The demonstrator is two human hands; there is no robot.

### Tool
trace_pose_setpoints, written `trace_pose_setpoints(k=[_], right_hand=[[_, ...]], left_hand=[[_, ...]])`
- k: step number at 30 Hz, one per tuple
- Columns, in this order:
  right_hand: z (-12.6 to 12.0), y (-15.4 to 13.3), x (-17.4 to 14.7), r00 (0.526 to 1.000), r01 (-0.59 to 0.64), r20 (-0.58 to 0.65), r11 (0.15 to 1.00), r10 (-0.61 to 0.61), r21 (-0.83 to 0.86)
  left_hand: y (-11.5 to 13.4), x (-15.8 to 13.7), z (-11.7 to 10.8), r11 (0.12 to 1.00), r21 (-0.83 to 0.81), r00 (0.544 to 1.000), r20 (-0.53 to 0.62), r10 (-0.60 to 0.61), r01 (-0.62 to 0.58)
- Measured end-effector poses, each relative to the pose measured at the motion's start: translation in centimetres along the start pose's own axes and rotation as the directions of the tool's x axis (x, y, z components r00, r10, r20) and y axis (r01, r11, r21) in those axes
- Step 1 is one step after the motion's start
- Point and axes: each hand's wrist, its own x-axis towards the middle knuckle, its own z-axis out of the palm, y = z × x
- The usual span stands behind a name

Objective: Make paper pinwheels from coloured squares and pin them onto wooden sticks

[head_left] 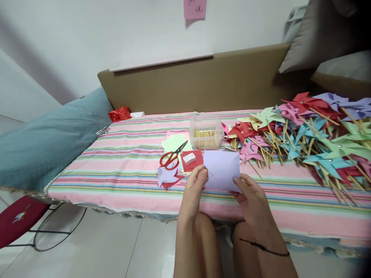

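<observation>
A lilac sheet of paper (222, 169) is held up between my two hands, above the striped cloth. My left hand (198, 178) pinches its left edge; my right hand (249, 190) grips the lower right corner, thumb on top. Just left of the sheet lie scissors (171, 156) with red handles, resting across stacked pale green paper (175, 143). Beside them a small white box (189, 158) sits on red paper (197, 163). A lilac cut paper shape (167, 175) lies over red pieces. Behind the sheet stands a clear plastic box (206, 133) with many thin wooden sticks.
Paper pinwheels (307, 131) on sticks are heaped across the right side of the striped cloth (121, 154). A red plastic bundle (119, 114) lies at the back left, near a blue cushion (55, 139). A red stool (23, 220) stands on the floor at left.
</observation>
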Motion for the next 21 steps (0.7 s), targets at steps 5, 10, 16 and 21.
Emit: trace_pose_setpoints(k=[5,10,16,21], right_hand=[[-0.9,-1.1,-6.0,0.996,-0.092,0.009,0.993,0.093,-0.074],[-1.0,-2.4,-10.5,0.998,-0.049,0.045,0.992,0.055,-0.113],[-1.8,-3.3,-13.1,1.000,-0.002,-0.007,0.982,0.000,-0.190],[-2.1,-4.1,-14.1,0.997,0.042,-0.050,0.985,-0.051,-0.169]], left_hand=[[0.6,-5.7,0.9,0.996,-0.055,0.998,0.017,-0.066,0.067],[1.0,-10.1,1.7,0.988,0.034,0.983,0.095,-0.154,0.151],[1.9,-13.6,2.4,0.988,0.032,0.986,0.061,-0.155,0.154],[2.2,-14.8,2.7,0.990,0.006,0.988,0.061,-0.143,0.143]])
